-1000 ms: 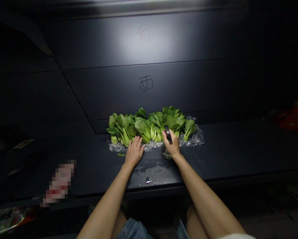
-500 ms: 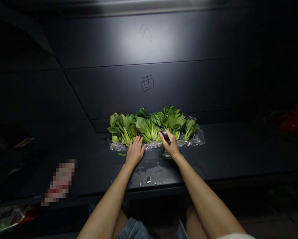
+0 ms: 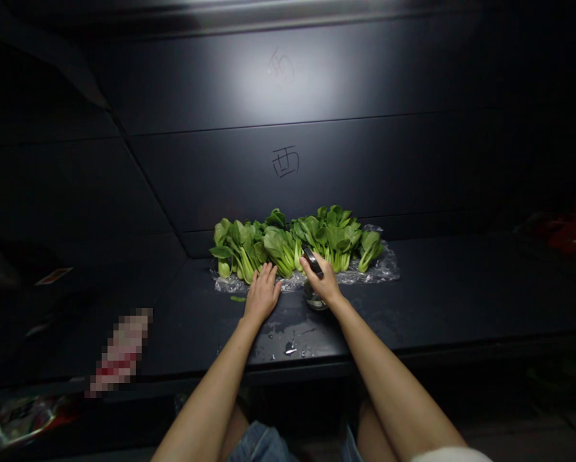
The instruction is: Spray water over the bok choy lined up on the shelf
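Observation:
Several bok choy (image 3: pixel 280 247) stand in a row on clear plastic film (image 3: pixel 388 263), leaning toward the dark back panel. My left hand (image 3: pixel 262 292) lies flat at the film's front edge, its outstretched fingers just in front of the bok choy stalks. With my right hand (image 3: pixel 325 282) I grip a spray bottle (image 3: pixel 313 262) by its dark trigger head. Its clear body (image 3: pixel 315 299) shows beneath the hand, close to the dark shelf surface. My fingers hide part of the bottle.
Water drops (image 3: pixel 290 350) wet the dark shelf (image 3: pixel 442 289) near its front edge. A green leaf scrap (image 3: pixel 237 299) lies left of my left hand. A blurred-out patch (image 3: pixel 120 350) covers something at the left. Red shapes (image 3: pixel 574 231) show at the far right.
My right hand has shifted slightly left with the spray bottle, whose trigger head now sits lower left. My left hand stays in place by the bok choy.

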{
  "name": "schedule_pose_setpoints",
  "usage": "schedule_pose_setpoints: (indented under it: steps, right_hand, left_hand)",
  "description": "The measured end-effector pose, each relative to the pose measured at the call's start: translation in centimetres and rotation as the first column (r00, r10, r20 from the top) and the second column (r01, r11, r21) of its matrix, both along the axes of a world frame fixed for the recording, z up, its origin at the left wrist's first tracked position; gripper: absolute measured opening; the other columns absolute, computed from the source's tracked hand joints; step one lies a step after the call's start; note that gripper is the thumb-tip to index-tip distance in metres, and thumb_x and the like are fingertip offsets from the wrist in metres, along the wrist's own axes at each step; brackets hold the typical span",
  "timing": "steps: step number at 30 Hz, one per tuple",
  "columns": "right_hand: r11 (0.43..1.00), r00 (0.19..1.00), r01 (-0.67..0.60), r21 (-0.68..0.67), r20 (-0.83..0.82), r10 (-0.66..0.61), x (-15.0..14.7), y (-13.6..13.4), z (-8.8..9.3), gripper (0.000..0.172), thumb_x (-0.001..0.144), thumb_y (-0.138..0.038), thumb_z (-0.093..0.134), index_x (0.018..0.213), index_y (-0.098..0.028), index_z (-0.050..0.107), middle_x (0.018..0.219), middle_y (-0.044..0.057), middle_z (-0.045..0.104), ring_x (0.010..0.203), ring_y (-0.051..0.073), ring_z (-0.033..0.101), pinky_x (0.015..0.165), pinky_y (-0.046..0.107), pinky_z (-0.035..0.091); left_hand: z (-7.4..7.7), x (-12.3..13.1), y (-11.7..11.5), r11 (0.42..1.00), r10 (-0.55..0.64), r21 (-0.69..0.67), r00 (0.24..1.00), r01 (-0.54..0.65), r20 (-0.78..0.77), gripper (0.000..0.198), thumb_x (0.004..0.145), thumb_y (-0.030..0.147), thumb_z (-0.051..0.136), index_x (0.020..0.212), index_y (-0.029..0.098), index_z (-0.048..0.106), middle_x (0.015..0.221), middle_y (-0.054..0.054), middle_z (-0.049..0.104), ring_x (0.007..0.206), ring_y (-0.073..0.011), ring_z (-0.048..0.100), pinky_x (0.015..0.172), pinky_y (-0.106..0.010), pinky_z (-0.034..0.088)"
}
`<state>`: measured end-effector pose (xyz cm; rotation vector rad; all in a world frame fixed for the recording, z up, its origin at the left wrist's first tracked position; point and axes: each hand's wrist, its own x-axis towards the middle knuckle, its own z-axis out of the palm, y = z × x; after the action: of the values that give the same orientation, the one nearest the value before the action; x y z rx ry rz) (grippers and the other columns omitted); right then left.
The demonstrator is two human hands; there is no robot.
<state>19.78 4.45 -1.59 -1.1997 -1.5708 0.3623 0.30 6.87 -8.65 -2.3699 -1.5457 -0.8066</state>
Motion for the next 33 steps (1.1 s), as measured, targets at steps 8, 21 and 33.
schedule_pose_setpoints:
  steps: [8,21,33]
  right_hand:
    - [1.000,0.999,-0.020,0.011,0.039,0.020,-0.1,-0.2,0.3,0.032,0.093,-0.050,0.048,0.086,-0.022,0.063,0.079,0.005,0.069,0.072,0.020,0.065,0.066,0.027,0.046]
    - [0.999,0.998,-0.052,0.014,0.043,0.052,-1.7,-0.3,0.6,0.033,0.092,-0.048,0.048,0.079,-0.021,0.061,0.071,0.003,0.067,0.065,0.018,0.062,0.061,0.025,0.043]
    - [0.997,0.997,-0.077,0.014,0.017,0.077,-1.9,-0.3,0.6,0.032,0.091,-0.048,0.049,0.088,-0.021,0.065,0.080,0.005,0.072,0.073,0.020,0.067,0.066,0.026,0.046]
  left_hand:
    - [0.1,0.0,0.0,1.000,-0.003,-0.009,1.000,0.003,0.008,0.051,0.098,0.037,0.037,0.142,0.012,0.047,0.151,-0.017,0.046,0.144,-0.0277,0.037,0.119,-0.051,0.029]
    - [0.3,0.0,-0.2,1.000,0.025,0.012,1.000,-0.025,0.008,0.050,0.098,0.033,0.038,0.142,0.012,0.047,0.152,-0.016,0.044,0.144,-0.0282,0.036,0.119,-0.052,0.029]
    - [0.3,-0.1,-0.1,0.999,0.033,0.020,0.998,-0.034,0.061,0.048,0.097,0.032,0.039,0.140,0.014,0.049,0.151,-0.016,0.046,0.144,-0.0285,0.037,0.118,-0.053,0.030]
